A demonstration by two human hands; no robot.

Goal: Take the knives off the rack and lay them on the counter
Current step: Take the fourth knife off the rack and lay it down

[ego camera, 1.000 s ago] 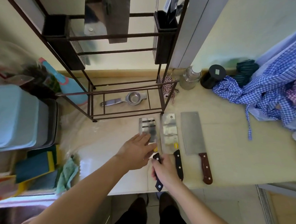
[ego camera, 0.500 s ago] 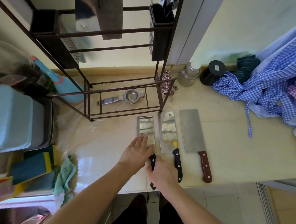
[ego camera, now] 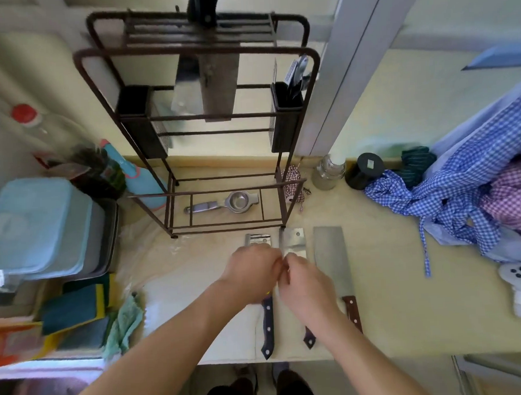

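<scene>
Three cleavers lie side by side on the counter [ego camera: 395,326] in front of the rack [ego camera: 283,172]. The left one has a slotted blade [ego camera: 258,239] and a dark handle [ego camera: 267,326]. The middle blade [ego camera: 292,241] runs under my right hand [ego camera: 306,285]. The right cleaver [ego camera: 332,260] has a brown handle [ego camera: 352,311]. My left hand [ego camera: 251,273] hovers over the left blade with fingers loosely curled. Both hands meet fingertip to fingertip and I see nothing held. One more knife [ego camera: 217,84] hangs in the rack's top slots, with its black handle [ego camera: 202,7] up.
A metal squeezer [ego camera: 223,203] lies on the rack's base. Blue tubs [ego camera: 34,227] and sponges [ego camera: 72,310] crowd the left. A glass jar [ego camera: 327,172], a black jar [ego camera: 365,170] and checked cloth [ego camera: 452,193] sit at the right. The counter's front edge is just below the handles.
My right hand has let go of the left cleaver's handle and moved up and right. My left hand has lifted off the blade. The view has tilted up to show the rack's top.
</scene>
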